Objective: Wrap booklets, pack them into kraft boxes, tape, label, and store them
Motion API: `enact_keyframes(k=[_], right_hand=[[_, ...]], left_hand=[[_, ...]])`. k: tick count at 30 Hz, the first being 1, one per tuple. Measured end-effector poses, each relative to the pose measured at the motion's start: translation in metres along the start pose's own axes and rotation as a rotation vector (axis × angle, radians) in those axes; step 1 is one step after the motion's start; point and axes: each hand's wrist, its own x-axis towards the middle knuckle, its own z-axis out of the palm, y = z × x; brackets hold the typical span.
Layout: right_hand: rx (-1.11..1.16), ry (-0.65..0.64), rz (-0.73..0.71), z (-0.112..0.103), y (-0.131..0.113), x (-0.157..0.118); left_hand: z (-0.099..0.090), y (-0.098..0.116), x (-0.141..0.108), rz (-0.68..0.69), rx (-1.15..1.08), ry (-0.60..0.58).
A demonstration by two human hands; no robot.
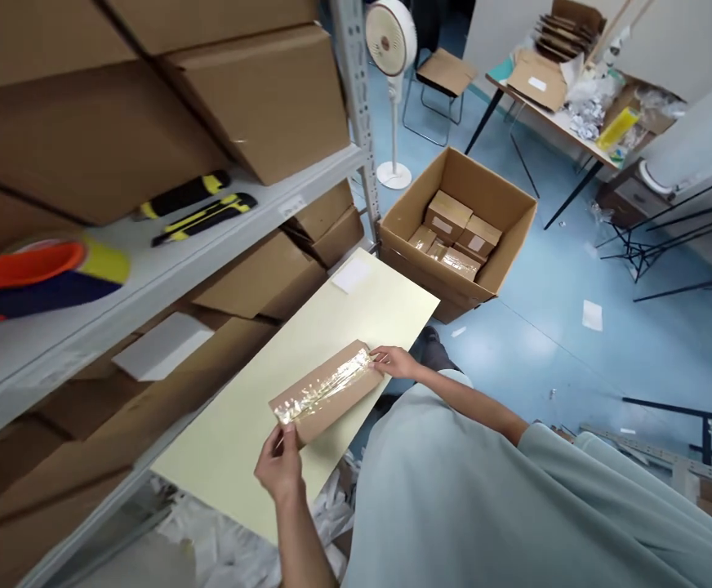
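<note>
A long, flat brown cardboard box (337, 412) with a shiny strip of clear tape (325, 388) along its top is held over a pale yellow board (233, 441). My left hand (281, 461) pinches the near left end of the box, thumb on the tape's end. At the far right end, my right hand (393, 362) grips the box's edge with its fingers at the other end of the tape. On the board's far part lies a white paper label (352, 274).
A large open carton (515, 253) with several small taped boxes stands beyond the board. Along the left, a metal shelf (307, 192) bears cartons, two box cutters (206, 219) and an orange-and-blue tape dispenser (43, 278). A white fan (393, 106) and a cluttered table (552, 122) stand farther back.
</note>
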Motion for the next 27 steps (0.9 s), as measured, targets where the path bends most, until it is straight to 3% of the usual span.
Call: enact_keyframes(k=[3, 7, 10, 12, 17, 20, 22, 24, 27], right_hand=[[0.015, -0.056, 0.032, -0.013, 0.002, 0.013], [0.09, -0.069, 0.041, -0.047, -0.003, 0.032], [0.149, -0.07, -0.014, -0.098, -0.012, 0.041], [0.163, -0.032, -0.046, -0.144, -0.019, 0.046], [0.246, 0.228, -0.05, -0.289, -0.03, 0.056], [0.285, 0.418, -0.048, -0.385, -0.02, 0.069], [0.255, 0.533, -0.045, -0.445, -0.004, 0.088], [0.197, 0.591, -0.023, -0.495, 0.017, 0.117], [0.071, 0.578, 0.033, -0.546, 0.049, 0.181]], left_hand=[[0.001, 0.035, 0.0, -0.026, 0.074, 0.036], [0.021, 0.104, -0.019, 0.013, 0.182, 0.089], [0.057, 0.166, -0.041, 0.119, 0.284, 0.113], [0.094, 0.212, -0.057, 0.18, 0.325, 0.09], [0.223, 0.319, -0.091, 0.33, 0.33, -0.052], [0.315, 0.358, -0.109, 0.452, 0.316, -0.21], [0.381, 0.366, -0.116, 0.514, 0.296, -0.351], [0.447, 0.359, -0.113, 0.5, 0.256, -0.497], [0.542, 0.332, -0.09, 0.304, 0.215, -0.615]])
